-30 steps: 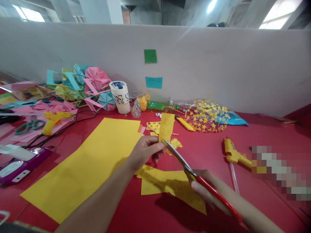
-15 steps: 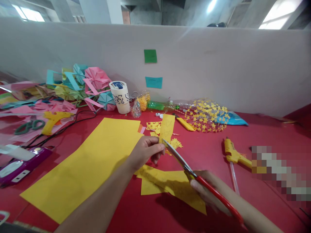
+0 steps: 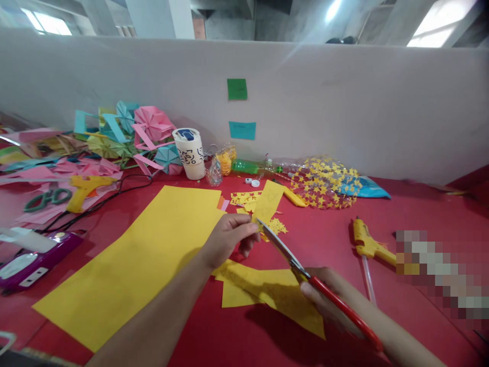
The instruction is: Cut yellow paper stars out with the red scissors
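Tilted further right since earlier, yellow paper strip (image 3: 269, 200) is pinched by left hand (image 3: 228, 238); right hand (image 3: 329, 300) grips red-handled scissors (image 3: 305, 275), blades near fingertips, risking a nick.

A red table (image 3: 382, 214) spreads under and around the grip. Beyond it, a pale partition wall (image 3: 344, 112) runs across, bearing a green note (image 3: 237, 89) and a teal note (image 3: 242, 130). Bright windows (image 3: 435, 25) glow above.

Yellow paper strip (image 3: 269, 200) pinched in the left hand (image 3: 229, 237), faint star outlines pencilled on it. Red-handled, silver-bladed scissors (image 3: 305, 278) meet it. Beneath the grip, yellow sheets (image 3: 126, 265) on a red table (image 3: 328, 239).
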Demonstrator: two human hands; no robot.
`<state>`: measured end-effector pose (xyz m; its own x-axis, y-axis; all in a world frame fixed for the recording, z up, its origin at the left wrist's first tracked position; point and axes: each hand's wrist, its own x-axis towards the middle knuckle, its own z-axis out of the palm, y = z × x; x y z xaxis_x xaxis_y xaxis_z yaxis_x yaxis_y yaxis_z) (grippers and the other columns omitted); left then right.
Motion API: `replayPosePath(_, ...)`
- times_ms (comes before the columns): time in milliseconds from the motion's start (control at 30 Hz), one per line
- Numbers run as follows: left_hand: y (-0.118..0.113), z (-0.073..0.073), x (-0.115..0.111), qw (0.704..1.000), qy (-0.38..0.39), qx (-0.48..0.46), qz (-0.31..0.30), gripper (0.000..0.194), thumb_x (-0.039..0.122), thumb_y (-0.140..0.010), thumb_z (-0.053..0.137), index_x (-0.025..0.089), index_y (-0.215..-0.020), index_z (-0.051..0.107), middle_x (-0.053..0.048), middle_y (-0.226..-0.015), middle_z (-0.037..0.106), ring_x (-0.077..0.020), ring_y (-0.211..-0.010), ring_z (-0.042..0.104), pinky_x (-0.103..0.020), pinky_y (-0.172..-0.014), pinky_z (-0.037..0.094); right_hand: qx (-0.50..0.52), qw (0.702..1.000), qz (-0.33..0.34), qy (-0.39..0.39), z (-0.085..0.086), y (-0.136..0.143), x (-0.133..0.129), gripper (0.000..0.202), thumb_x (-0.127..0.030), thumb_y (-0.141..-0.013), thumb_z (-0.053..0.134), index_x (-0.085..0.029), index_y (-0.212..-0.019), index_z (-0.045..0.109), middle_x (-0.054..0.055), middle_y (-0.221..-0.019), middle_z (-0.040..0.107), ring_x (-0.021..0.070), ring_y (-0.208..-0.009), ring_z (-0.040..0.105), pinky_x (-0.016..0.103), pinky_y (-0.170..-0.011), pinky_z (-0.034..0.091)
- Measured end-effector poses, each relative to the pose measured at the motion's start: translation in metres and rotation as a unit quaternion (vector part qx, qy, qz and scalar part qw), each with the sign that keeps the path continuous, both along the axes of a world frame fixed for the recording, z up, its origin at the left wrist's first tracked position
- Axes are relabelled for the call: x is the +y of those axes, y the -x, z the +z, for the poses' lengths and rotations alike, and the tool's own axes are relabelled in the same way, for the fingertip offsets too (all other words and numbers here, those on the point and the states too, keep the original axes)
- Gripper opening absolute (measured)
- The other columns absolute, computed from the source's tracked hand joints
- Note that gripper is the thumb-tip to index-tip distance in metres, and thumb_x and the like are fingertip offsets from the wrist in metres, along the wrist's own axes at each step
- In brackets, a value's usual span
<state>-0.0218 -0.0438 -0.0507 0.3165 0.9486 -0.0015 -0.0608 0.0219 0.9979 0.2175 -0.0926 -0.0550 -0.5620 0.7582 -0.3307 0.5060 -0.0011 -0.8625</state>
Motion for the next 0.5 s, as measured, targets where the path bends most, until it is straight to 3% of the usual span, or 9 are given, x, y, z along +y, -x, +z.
replayPosePath(167, -0.002, 0.000, -0.002, 1.000, -0.006, 0.019, 0.010, 0.027, 0.031, -0.083, 0.052, 0.014, -0.064, 0.060, 0.003, -0.047, 0.053, -0.0067, -0.037, 0.049, -0.019, -0.039, 0.038, 0.014, 0.999, 0.019, -0.036, 0.001, 0.000, -0.001, 0.044, -0.057, -0.088, 0.041, -0.019, -0.066, 0.035, -0.006, -0.057, 0.032, 0.0080, -0.050, 0.026, 0.020, -0.042, 0.020)
replayPosePath(500, -0.012, -0.002, -0.006, 0.999, -0.015, 0.026, 0.033, 0.027, 0.031, -0.084, 0.049, 0.014, -0.065, 0.058, 0.003, -0.049, 0.052, -0.0064, -0.039, 0.049, -0.019, -0.041, 0.039, 0.006, 0.999, -0.002, -0.040, -0.005, 0.004, -0.002, 0.046, -0.060, -0.088, 0.038, -0.020, -0.066, 0.037, -0.007, -0.050, 0.034, 0.0067, -0.041, 0.032, 0.019, -0.039, 0.023)
